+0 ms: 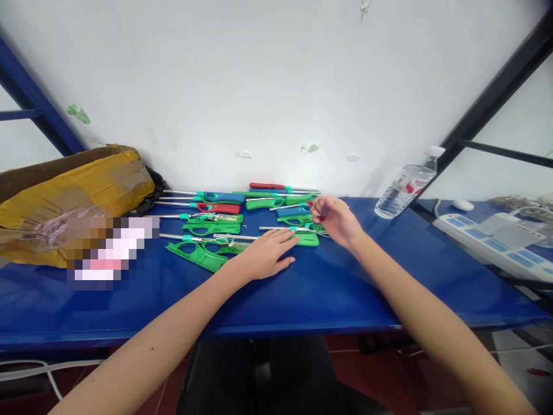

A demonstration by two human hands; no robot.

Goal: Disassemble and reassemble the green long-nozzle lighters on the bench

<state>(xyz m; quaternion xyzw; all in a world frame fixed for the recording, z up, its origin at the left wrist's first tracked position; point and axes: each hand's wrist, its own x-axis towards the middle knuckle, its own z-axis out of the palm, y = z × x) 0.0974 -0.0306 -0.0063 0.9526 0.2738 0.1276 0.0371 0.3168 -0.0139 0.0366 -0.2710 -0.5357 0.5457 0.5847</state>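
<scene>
My left hand (272, 253) lies palm down with its fingers stretched out. Its fingertips reach over a green gas lighter (307, 238) with a long metal barrel. My right hand (339, 222) is raised just right of the lighters, fingers curled inward; a small dark red bit shows among them, too small to name. Left of my left hand lies a loose green lighter shell half (199, 256). Behind it, an opened green lighter (216, 225) shows its inner parts. Farther back lie a red lighter (220, 208), a blue lighter (224, 197) and several more.
All this lies on a blue table (337, 300) against a white wall. A taped cardboard box (78, 184) is at the left, beside a pixelated patch. To the right are a tilted water bottle (404, 187), a white power strip (492, 245) and a black frame post (496, 86).
</scene>
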